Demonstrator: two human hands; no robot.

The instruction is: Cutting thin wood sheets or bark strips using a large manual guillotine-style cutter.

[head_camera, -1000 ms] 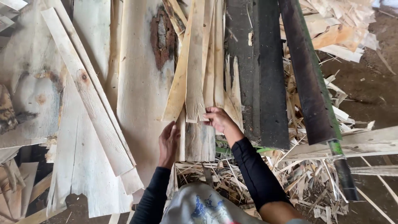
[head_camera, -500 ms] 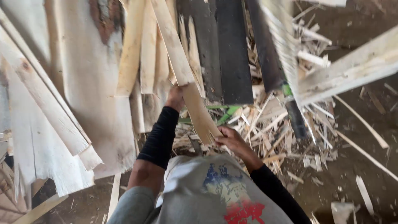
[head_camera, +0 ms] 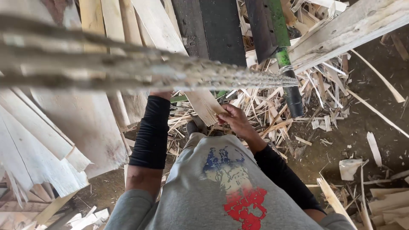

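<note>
My right hand (head_camera: 233,118) is closed around the near, splintered end of a pale wooden plank (head_camera: 159,30). The plank slants up and to the left, away from my chest. My left arm in a black sleeve reaches up along the plank's left side. Only the wrist of my left hand (head_camera: 162,93) shows; its fingers are hidden behind a blurred grey rope (head_camera: 128,64) that crosses the view close to the camera. I cannot see whether that hand grips the plank.
Wide pale boards (head_camera: 85,123) lean at the left. Dark metal beams (head_camera: 221,30) and a green-and-black bar (head_camera: 282,42) lie ahead, with a thick timber (head_camera: 353,23) at upper right. Wood splinters (head_camera: 272,106) cover the dirt floor (head_camera: 353,136).
The plank has been drawn out of the stack toward my body. My right hand has shifted onto its near end. The view swung right and a blurred rope now crosses it.
</note>
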